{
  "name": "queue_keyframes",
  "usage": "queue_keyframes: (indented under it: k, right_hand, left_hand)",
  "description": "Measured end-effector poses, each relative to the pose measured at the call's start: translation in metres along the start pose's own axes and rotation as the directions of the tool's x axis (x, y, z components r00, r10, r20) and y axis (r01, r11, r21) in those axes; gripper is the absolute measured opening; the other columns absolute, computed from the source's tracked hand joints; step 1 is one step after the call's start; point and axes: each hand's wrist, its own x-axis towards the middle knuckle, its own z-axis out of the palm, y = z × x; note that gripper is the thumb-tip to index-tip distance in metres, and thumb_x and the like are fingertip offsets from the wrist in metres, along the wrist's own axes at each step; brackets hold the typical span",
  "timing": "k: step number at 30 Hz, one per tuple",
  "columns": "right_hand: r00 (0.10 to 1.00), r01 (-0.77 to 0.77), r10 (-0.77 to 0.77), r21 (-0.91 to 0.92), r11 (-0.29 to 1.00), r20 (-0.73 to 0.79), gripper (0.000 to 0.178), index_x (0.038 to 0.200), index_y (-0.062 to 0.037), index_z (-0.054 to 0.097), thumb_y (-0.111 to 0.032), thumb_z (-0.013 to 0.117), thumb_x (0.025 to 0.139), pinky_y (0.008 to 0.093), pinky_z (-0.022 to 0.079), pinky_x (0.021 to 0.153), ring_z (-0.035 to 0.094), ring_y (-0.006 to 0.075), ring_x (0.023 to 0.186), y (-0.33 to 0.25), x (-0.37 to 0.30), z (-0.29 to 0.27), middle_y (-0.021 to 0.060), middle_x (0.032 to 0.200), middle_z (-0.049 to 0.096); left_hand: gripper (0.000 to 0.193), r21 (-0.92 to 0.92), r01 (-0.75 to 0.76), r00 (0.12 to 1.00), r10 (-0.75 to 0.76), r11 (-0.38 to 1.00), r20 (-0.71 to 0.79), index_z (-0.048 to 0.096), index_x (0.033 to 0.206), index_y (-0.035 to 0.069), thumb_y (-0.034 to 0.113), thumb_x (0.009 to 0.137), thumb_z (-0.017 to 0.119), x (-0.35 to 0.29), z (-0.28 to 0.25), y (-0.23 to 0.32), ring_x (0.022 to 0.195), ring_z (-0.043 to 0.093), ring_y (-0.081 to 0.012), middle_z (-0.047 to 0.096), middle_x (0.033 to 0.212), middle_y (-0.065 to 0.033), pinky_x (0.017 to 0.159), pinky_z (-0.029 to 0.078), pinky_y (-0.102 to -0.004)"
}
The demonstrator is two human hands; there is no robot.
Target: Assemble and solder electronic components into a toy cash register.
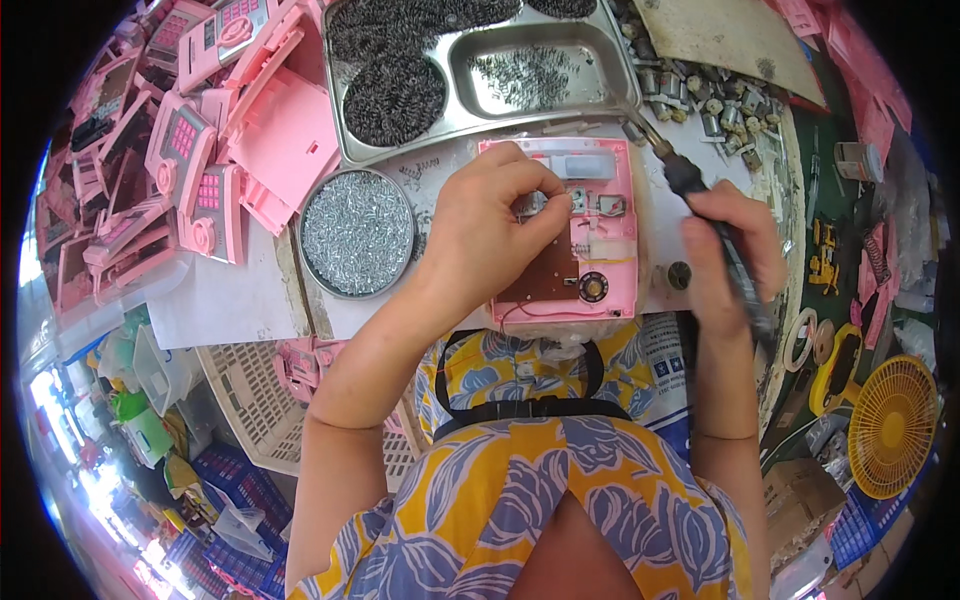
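Observation:
In front of me on the worktable lies an open pink plastic housing point(625, 265). It has a small round speaker point(593, 288), thin wires and small metal parts inside. My left hand point(490, 215) is over its left half, thumb and forefinger pinched together near the metal parts. Whatever is between those fingertips is too small and covered to make out. To the right of the housing, my right hand point(738, 250) is wrapped round a black electric screwdriver point(684, 178), blurred at its lower end. Its metal shaft points up and left, toward the steel tray's lower right corner.
A steel compartment tray point(460, 132) with dark springs lies at the back. Beside the housing stands a round tin of small silvery screws point(357, 232). Pink casings point(185, 150) pile up at left, small motors point(730, 125) at back right. A yellow fan point(893, 427) is at lower right.

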Motion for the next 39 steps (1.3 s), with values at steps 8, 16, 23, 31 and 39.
queue_keyframes:
  k: [8, 16, 23, 31, 39]
  right_hand:
    - [0.99, -0.071, 0.071, -0.004, 0.997, 0.124, 0.023, 0.101, 0.0029, 0.066, -0.004, 0.075, 0.08, 0.0253, 0.038, 0.055, 0.053, 0.0108, 0.062, -0.01, -0.009, -0.031, 0.0071, 0.079, 0.064]
    - [0.963, 0.077, -0.053, -0.08, 0.994, 0.265, 0.023, 0.096, 0.0006, 0.067, -0.005, 0.076, 0.075, 0.0289, 0.036, 0.047, 0.05, 0.016, 0.051, -0.006, 0.0, -0.024, 0.0065, 0.065, 0.059]
    - [0.955, 0.099, -0.069, -0.092, 0.991, 0.287, 0.023, 0.094, -0.0007, 0.067, -0.004, 0.077, 0.074, 0.0291, 0.035, 0.046, 0.049, 0.0156, 0.05, -0.004, 0.001, -0.018, 0.0062, 0.065, 0.06]
    - [0.942, 0.193, -0.153, -0.109, 0.975, 0.3, 0.027, 0.094, -0.0024, 0.068, 0.002, 0.078, 0.07, 0.0299, 0.037, 0.049, 0.051, 0.0191, 0.053, -0.004, 0.005, -0.015, 0.0054, 0.066, 0.059]
    - [0.921, 0.225, -0.157, -0.156, 0.962, 0.356, 0.033, 0.098, -0.006, 0.072, 0.001, 0.083, 0.067, 0.031, 0.038, 0.051, 0.051, 0.0206, 0.058, -0.004, 0.004, -0.021, 0.0043, 0.066, 0.054]
  left_hand:
    - [0.007, 0.06, -0.036, 0.997, 0.041, 0.998, -0.07, 0.07, 0.083, 0.003, 0.009, 0.082, 0.073, 0.0, 0.014, -0.006, 0.066, 0.061, -0.0239, 0.062, 0.078, -0.0087, 0.061, 0.049, -0.0349]
    - [0.008, 0.081, -0.047, 0.991, 0.056, 0.996, -0.118, 0.068, 0.082, 0.003, 0.009, 0.081, 0.074, -0.001, 0.015, -0.006, 0.065, 0.061, -0.0242, 0.062, 0.078, -0.0089, 0.059, 0.049, -0.0356]
    - [0.006, 0.098, -0.071, 0.989, 0.083, 0.993, -0.125, 0.069, 0.084, 0.001, 0.005, 0.083, 0.074, -0.002, 0.017, -0.009, 0.06, 0.059, -0.0157, 0.061, 0.076, -0.0076, 0.056, 0.046, -0.0288]
    - [0.01, 0.125, -0.033, 0.99, 0.05, 0.992, -0.134, 0.065, 0.078, 0.005, 0.012, 0.081, 0.073, -0.001, 0.019, -0.005, 0.067, 0.062, -0.0313, 0.061, 0.078, -0.0105, 0.06, 0.05, -0.0415]
    - [0.011, 0.159, -0.064, 0.986, 0.086, 0.985, -0.14, 0.064, 0.077, 0.005, 0.012, 0.081, 0.072, 0.0, 0.019, -0.006, 0.068, 0.061, -0.0318, 0.06, 0.076, -0.0107, 0.059, 0.049, -0.0422]
